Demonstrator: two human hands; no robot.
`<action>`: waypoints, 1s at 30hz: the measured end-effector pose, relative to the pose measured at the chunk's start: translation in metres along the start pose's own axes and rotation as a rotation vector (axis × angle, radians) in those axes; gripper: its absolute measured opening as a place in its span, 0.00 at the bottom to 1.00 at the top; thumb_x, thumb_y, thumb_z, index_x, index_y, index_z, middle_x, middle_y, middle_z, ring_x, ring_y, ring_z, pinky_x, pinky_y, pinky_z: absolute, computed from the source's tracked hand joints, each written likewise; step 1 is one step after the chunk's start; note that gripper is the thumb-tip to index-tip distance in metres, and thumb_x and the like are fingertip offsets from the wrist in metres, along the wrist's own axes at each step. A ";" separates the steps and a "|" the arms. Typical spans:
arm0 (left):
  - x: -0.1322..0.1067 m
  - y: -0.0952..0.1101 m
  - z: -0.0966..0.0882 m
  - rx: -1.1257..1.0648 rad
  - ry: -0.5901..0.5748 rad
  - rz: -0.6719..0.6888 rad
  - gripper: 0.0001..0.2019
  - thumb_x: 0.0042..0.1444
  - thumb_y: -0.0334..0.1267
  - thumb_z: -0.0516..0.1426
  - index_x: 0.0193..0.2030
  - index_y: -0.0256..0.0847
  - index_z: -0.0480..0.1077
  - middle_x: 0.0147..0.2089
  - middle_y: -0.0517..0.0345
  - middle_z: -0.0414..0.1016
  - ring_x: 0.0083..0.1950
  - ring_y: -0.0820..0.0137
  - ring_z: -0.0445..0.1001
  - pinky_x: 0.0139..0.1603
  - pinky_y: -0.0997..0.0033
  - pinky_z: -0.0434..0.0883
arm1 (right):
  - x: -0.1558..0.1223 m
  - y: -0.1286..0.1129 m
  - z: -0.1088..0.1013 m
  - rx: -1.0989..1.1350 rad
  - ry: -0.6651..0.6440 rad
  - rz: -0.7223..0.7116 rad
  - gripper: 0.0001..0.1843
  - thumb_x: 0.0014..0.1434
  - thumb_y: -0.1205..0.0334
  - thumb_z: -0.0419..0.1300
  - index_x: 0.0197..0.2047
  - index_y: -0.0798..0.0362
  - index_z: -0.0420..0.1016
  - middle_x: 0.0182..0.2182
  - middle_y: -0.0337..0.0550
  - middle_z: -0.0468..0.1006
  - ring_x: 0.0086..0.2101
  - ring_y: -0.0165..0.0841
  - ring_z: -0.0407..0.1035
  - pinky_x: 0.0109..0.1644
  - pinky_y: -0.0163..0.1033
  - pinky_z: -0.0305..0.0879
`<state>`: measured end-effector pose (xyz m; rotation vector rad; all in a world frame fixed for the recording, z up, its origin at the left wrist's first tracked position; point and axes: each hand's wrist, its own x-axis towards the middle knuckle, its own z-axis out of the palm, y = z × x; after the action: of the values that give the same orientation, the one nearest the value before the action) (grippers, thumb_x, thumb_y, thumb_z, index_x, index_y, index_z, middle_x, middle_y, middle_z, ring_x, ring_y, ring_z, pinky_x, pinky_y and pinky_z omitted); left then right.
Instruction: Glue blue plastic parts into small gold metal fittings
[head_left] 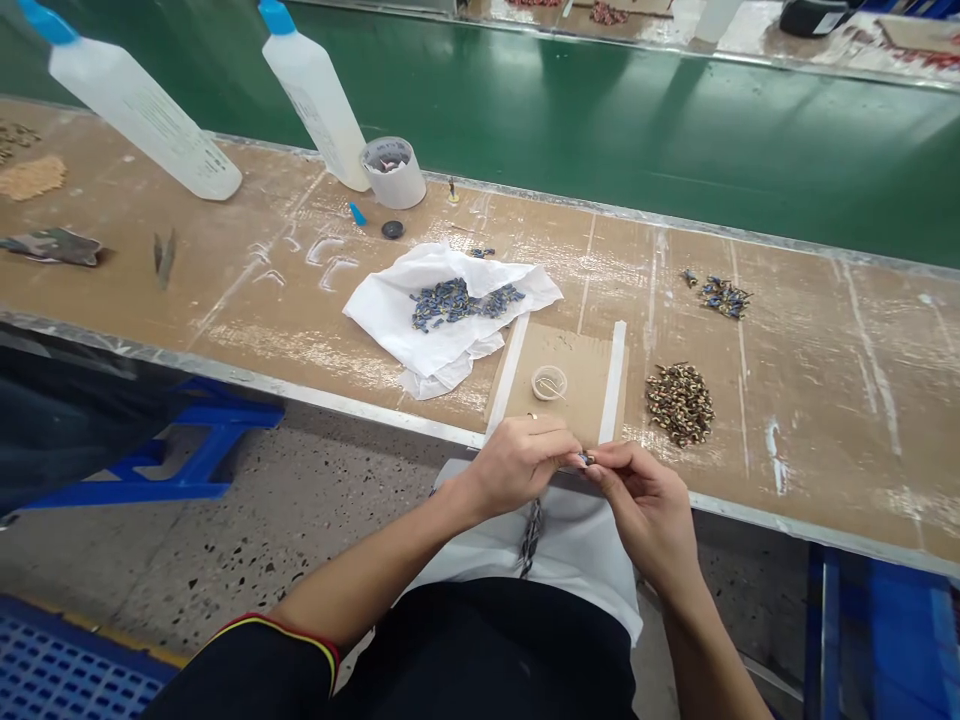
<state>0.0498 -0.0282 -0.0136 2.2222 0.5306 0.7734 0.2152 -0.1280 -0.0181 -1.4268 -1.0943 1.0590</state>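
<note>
My left hand (pixel 517 462) and my right hand (pixel 645 500) meet at the near edge of the workbench, both pinched on a tiny dark bead (pixel 586 459) between their fingertips. A string of dark beads (pixel 530 535) hangs from under my left hand over a white cloth (pixel 585 545) on my lap. Just beyond the hands lies a cardboard pad (pixel 577 375) with a small clear cap (pixel 549 382) on it. A white tissue (pixel 442 315) holds a pile of blue beads (pixel 457 300). A heap of brown speckled beads (pixel 679 402) lies to the right.
Two white bottles with blue caps (pixel 142 110) (pixel 319 95) lean at the back left beside a tape roll (pixel 394 170). A smaller cluster of blue beads (pixel 720 295) sits at the right. A green conveyor belt (pixel 637 120) runs behind the bench. A blue frame (pixel 172 450) stands below.
</note>
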 end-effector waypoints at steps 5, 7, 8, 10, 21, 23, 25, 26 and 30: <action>-0.001 -0.007 0.008 0.039 -0.006 -0.001 0.15 0.67 0.31 0.49 0.32 0.37 0.72 0.29 0.56 0.74 0.29 0.72 0.69 0.32 0.72 0.63 | 0.011 0.002 -0.005 -0.092 -0.118 -0.030 0.05 0.64 0.63 0.60 0.35 0.50 0.76 0.35 0.43 0.79 0.35 0.35 0.74 0.38 0.38 0.71; -0.002 -0.008 0.009 0.057 -0.024 -0.012 0.15 0.66 0.31 0.48 0.31 0.37 0.71 0.28 0.56 0.74 0.29 0.72 0.69 0.31 0.73 0.63 | 0.013 0.001 -0.006 -0.136 -0.139 -0.046 0.07 0.64 0.63 0.60 0.34 0.50 0.75 0.35 0.43 0.80 0.34 0.34 0.74 0.37 0.38 0.70; -0.002 -0.008 0.010 0.065 -0.032 -0.017 0.15 0.66 0.30 0.48 0.31 0.38 0.71 0.28 0.57 0.73 0.29 0.72 0.69 0.31 0.73 0.62 | 0.014 0.001 -0.006 -0.157 -0.143 -0.057 0.07 0.65 0.64 0.59 0.34 0.50 0.75 0.35 0.43 0.80 0.34 0.34 0.74 0.37 0.38 0.69; -0.003 -0.009 0.010 0.077 -0.044 -0.024 0.15 0.66 0.31 0.47 0.30 0.38 0.71 0.28 0.57 0.73 0.28 0.72 0.68 0.31 0.73 0.62 | 0.014 0.001 -0.006 -0.189 -0.143 -0.076 0.07 0.65 0.65 0.59 0.34 0.50 0.75 0.35 0.43 0.80 0.33 0.33 0.73 0.36 0.37 0.69; -0.001 0.004 -0.013 0.071 -0.116 -0.129 0.11 0.68 0.37 0.51 0.42 0.38 0.74 0.37 0.53 0.79 0.37 0.68 0.76 0.38 0.72 0.70 | 0.013 -0.010 -0.008 -0.167 -0.128 -0.050 0.07 0.65 0.59 0.59 0.36 0.50 0.75 0.34 0.43 0.80 0.34 0.35 0.75 0.36 0.37 0.70; -0.002 0.006 -0.034 0.056 -0.026 -0.178 0.10 0.67 0.37 0.53 0.49 0.38 0.73 0.44 0.52 0.81 0.44 0.66 0.78 0.45 0.71 0.72 | 0.027 -0.018 -0.030 -0.278 -0.009 -0.073 0.08 0.63 0.56 0.61 0.36 0.50 0.76 0.34 0.44 0.81 0.34 0.36 0.75 0.37 0.38 0.70; -0.002 -0.002 -0.059 0.099 0.139 -0.254 0.10 0.67 0.36 0.52 0.48 0.39 0.73 0.45 0.53 0.81 0.44 0.67 0.78 0.46 0.71 0.72 | 0.054 -0.023 -0.064 -0.437 0.204 -0.090 0.09 0.61 0.54 0.62 0.37 0.50 0.78 0.34 0.44 0.81 0.35 0.37 0.75 0.39 0.40 0.69; -0.001 -0.009 -0.072 0.158 0.216 -0.302 0.10 0.67 0.36 0.52 0.45 0.39 0.74 0.42 0.54 0.81 0.42 0.67 0.78 0.44 0.71 0.72 | 0.073 -0.023 -0.083 -0.531 0.309 -0.087 0.10 0.59 0.53 0.63 0.36 0.51 0.78 0.32 0.45 0.82 0.33 0.37 0.75 0.38 0.40 0.69; 0.010 -0.051 -0.112 0.516 0.326 -0.430 0.08 0.65 0.34 0.53 0.41 0.38 0.74 0.40 0.52 0.78 0.43 0.62 0.75 0.46 0.65 0.70 | 0.149 -0.015 -0.147 -0.795 0.508 -0.048 0.11 0.55 0.55 0.62 0.35 0.54 0.79 0.30 0.48 0.81 0.31 0.38 0.75 0.38 0.42 0.67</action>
<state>-0.0243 0.0659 0.0156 2.3050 1.4531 0.8335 0.3876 -0.0101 0.0031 -2.1204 -1.2007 0.1584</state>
